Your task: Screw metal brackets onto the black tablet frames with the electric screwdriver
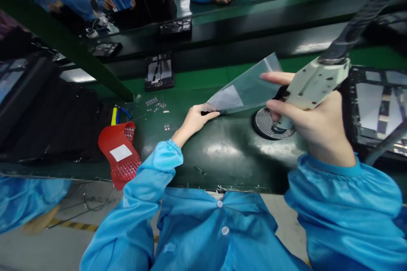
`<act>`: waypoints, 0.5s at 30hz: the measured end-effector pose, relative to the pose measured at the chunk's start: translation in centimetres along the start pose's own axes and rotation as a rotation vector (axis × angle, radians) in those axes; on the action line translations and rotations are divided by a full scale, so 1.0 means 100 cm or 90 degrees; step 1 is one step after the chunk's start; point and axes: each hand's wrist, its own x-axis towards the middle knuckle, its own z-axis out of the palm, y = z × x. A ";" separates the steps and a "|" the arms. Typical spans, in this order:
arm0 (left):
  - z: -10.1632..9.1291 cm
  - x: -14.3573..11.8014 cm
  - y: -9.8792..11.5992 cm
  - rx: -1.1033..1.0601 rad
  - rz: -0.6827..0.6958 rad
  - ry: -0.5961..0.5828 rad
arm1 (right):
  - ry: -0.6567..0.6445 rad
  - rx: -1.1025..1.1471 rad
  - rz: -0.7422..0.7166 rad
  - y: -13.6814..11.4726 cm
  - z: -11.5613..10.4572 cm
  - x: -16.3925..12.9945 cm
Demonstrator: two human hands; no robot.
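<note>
My left hand (196,119) pinches the lower left corner of a clear zip-top plastic bag (251,84) with a white label inside or on it. The bag slants up toward my right hand (321,123), which is wrapped around a pale electric screwdriver (318,82). One finger of that hand stretches out close to the bag's edge; whether it touches cannot be told. The screwdriver tilts, its lower end over a round black dish (270,125) with a perforated top. Its dark cable rises to the upper right.
A red bubble-wrap pouch (119,152) hangs over the bench edge, near yellow-and-blue handled pliers (115,115). Small metal parts (155,103) lie scattered on the green bench. Black device panels stand (159,72) behind, (378,106) right and in a left stack (57,123). Co-workers sit opposite.
</note>
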 end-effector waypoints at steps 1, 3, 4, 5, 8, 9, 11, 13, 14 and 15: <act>0.007 0.004 -0.003 -0.006 0.006 -0.001 | 0.011 0.015 -0.002 0.002 -0.004 0.000; 0.020 0.013 -0.004 -0.034 0.015 0.001 | 0.036 0.033 -0.008 0.006 -0.015 0.001; 0.027 0.017 -0.004 -0.053 0.017 0.005 | 0.051 0.035 -0.014 0.008 -0.022 0.000; 0.034 0.022 -0.003 -0.073 0.016 0.012 | 0.066 0.035 -0.019 0.009 -0.028 -0.001; 0.055 0.033 0.000 -0.149 -0.005 0.020 | 0.100 0.026 -0.021 0.009 -0.046 -0.008; 0.062 0.036 0.000 -0.194 -0.025 0.011 | 0.106 0.023 -0.019 0.009 -0.050 -0.011; 0.073 0.041 0.002 -0.298 -0.078 -0.019 | 0.113 0.013 -0.010 0.010 -0.057 -0.018; 0.079 0.046 0.003 -0.362 -0.118 -0.048 | 0.121 -0.007 0.002 0.012 -0.063 -0.023; 0.080 0.049 0.004 -0.360 -0.116 -0.055 | 0.124 -0.022 0.013 0.014 -0.065 -0.025; 0.079 0.052 0.005 -0.342 -0.100 -0.059 | 0.125 -0.038 0.027 0.016 -0.068 -0.026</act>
